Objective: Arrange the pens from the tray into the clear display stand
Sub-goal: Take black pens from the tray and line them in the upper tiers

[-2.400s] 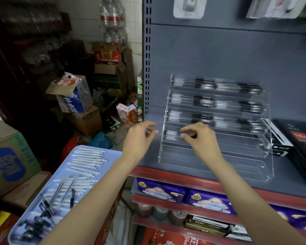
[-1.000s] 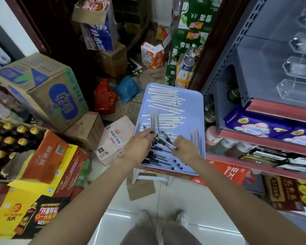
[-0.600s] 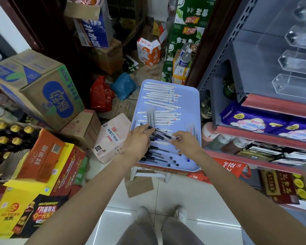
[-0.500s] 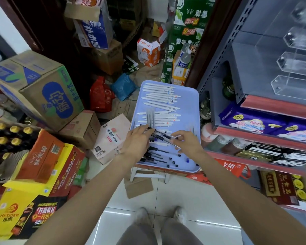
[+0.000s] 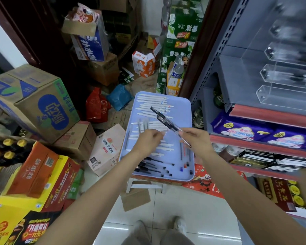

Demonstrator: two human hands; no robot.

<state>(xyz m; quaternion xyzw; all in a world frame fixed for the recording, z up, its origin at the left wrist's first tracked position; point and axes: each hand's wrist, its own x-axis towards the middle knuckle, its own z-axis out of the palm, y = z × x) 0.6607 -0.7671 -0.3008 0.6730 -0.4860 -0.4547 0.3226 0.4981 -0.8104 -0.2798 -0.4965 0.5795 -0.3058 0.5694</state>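
While the left hand (image 5: pixel 147 140) hovers with loosely curled, empty fingers over the white pens (image 5: pixel 154 105) on the blue tray (image 5: pixel 187 110), the right hand (image 5: pixel 197 141) pinches two black pens (image 5: pixel 163 119) above it, the clear display stand (image 5: pixel 279 85) shelved farther right.

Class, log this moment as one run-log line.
right hand: holds two black-capped clear pens | left hand: holds nothing | over lilac plastic tray
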